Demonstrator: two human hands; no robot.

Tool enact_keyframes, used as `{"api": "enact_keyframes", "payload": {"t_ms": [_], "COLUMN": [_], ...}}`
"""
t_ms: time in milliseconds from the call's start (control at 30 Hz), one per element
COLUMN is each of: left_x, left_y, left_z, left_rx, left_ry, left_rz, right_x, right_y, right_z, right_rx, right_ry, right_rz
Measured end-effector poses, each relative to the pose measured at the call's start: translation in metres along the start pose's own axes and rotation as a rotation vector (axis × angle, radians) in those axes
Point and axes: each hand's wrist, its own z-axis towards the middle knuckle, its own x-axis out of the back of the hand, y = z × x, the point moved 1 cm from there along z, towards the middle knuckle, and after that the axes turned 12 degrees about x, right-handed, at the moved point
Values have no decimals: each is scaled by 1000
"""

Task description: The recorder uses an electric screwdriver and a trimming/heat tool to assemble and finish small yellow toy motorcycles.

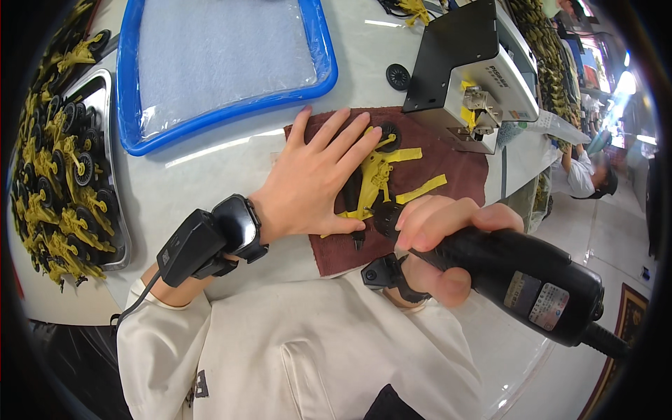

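My left hand [304, 178] lies with its fingers spread over a yellow plastic toy frame [376, 176] with black wheels, the palm and fingers hiding part of it. The thumb rests along the near side of the frame. Under both is a folded brown cloth [462, 157]. In my right hand [441, 220] is a black corded power screwdriver [511, 262], its body slanting down to the right. Its tip points toward the black round part at the frame's near end; the fingers hide where it touches.
A blue tray [127, 112] with a clear plastic bag stands far left of centre. Several yellow-and-black assemblies fill a metal tray [120, 224] at left. Back right is a box-shaped screw feeder [455, 66], near a loose black wheel [397, 77]. Another person [579, 175] sits far right.
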Motion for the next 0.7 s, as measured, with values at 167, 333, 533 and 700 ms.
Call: {"api": "enact_keyframes", "payload": {"t_ms": [167,333,533,700], "left_x": [1,-1,2,3], "left_y": [2,-2,6,6], "left_z": [2,2,6,5], "left_rx": [-12,7,-29,-27], "left_ry": [-1,-18,6,-2], "left_rz": [17,27,6,7], "right_x": [0,3,58,99], "right_y": [0,8,-39,-2], "right_z": [1,-2,48,78], "right_rx": [21,97,437,256], "right_ry": [-14,0,575,706], "right_rz": [34,-10,-456,-576]}}
